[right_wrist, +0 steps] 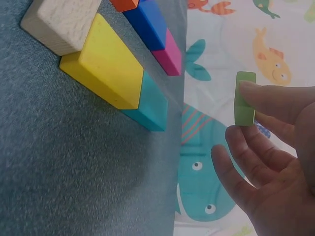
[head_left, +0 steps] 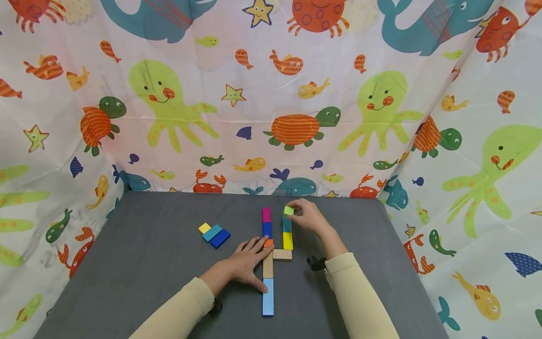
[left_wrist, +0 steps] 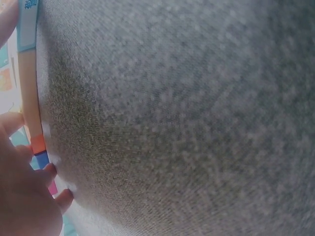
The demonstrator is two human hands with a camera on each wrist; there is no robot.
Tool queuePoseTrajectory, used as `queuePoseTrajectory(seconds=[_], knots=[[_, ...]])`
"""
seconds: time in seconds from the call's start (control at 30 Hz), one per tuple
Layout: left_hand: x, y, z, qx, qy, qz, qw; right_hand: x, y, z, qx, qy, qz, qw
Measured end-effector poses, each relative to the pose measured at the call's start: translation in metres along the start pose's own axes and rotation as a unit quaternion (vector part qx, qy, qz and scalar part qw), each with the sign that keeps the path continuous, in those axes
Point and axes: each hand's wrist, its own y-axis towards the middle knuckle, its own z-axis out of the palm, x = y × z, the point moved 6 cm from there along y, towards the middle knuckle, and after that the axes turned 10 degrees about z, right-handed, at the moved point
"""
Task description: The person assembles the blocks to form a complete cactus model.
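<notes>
My right hand [head_left: 312, 219] pinches a small green block [head_left: 289, 211] between thumb and fingers. In the right wrist view this green block [right_wrist: 244, 113] is apart from the table, past the end of a teal block [right_wrist: 153, 104]. A yellow block [head_left: 288, 240] joins the teal one to a short wooden block [head_left: 282, 254]. Spread fingers of my left hand [head_left: 245, 264] rest along the longer row beside it. That row has magenta [head_left: 266, 214], blue [head_left: 267, 230], orange [head_left: 268, 243], wooden [head_left: 268, 268] and light blue [head_left: 268, 301] blocks; the thumb touches the light blue one.
Left of the row, a yellow cube [head_left: 204, 228], a teal block [head_left: 212, 233] and a dark blue block [head_left: 220, 238] lie together on the grey table [head_left: 161, 254]. A curtain [head_left: 254, 155] printed with sea animals hangs behind and at both sides.
</notes>
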Motion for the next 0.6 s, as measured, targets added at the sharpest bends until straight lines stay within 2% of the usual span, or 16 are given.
queuePoseTrajectory(seconds=[0.23,0.4,0.6], knots=[[0.001,0.001,0.0,0.004,-0.003,-0.001,1.0,0.004,0.013,0.007,0.003,-0.005,0.0,1.0],[0.001,0.002,0.0,0.007,0.002,-0.006,1.0,0.009,0.022,0.013,0.011,-0.021,0.018,0.9996],[0.003,0.001,0.002,0.01,0.004,-0.007,0.9999,0.016,0.034,0.023,0.02,0.002,0.03,0.9994]])
